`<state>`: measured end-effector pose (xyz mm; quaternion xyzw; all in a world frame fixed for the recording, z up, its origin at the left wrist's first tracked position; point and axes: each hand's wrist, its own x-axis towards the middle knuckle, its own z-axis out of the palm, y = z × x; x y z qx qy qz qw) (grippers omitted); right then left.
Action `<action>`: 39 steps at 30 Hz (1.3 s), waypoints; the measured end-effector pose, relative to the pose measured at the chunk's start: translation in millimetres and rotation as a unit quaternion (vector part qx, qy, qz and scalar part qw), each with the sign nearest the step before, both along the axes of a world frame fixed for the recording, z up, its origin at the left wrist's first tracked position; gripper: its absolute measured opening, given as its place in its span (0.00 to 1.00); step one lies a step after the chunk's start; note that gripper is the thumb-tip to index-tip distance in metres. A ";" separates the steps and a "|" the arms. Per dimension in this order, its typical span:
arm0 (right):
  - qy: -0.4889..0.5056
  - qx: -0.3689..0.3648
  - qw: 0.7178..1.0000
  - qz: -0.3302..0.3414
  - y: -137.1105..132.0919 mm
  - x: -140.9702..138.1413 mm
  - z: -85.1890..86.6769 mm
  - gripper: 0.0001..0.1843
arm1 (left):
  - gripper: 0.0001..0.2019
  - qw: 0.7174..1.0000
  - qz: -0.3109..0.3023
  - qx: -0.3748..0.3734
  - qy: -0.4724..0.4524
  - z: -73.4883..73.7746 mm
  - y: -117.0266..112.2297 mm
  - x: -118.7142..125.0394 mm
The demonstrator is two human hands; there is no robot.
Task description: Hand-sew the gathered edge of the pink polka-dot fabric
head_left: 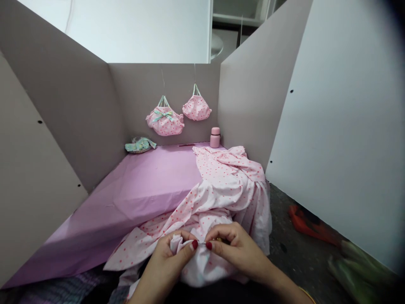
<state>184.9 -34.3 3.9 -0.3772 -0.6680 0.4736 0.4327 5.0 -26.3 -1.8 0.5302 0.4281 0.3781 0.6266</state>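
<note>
A pink cloth with small red dots (221,185) spills from the purple table (142,190) down toward me. My left hand (167,257) pinches a bunched fold of this cloth between thumb and fingers at the bottom centre. My right hand (237,249) is closed right beside it, thumb tip nearly touching the left thumb, pinching the same gathered cloth. What else it may hold between the fingers is too small to tell.
Two pink dotted bags (165,120) (196,107) hang on the back panel. A small pink bottle (215,137) stands at the table's back right, a green fabric bundle (139,145) at the back left. Grey panels wall the table. Orange and green items (310,228) lie on the floor right.
</note>
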 end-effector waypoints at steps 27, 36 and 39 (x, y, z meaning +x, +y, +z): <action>-0.165 0.095 0.979 -0.075 -6.7 -7.5 1.9 0.08 | 0.07 0.953 0.018 0.229 0.198 15.3 -6.2 0.1; -0.141 0.075 0.985 -0.064 -3.9 -4.5 -1.8 0.09 | 0.08 0.991 0.035 0.102 0.081 3.8 0.9 -1.7; -0.127 0.062 0.988 -0.057 -3.2 -3.7 -3.0 0.10 | 0.10 0.998 0.020 0.045 0.037 0.1 3.4 -1.2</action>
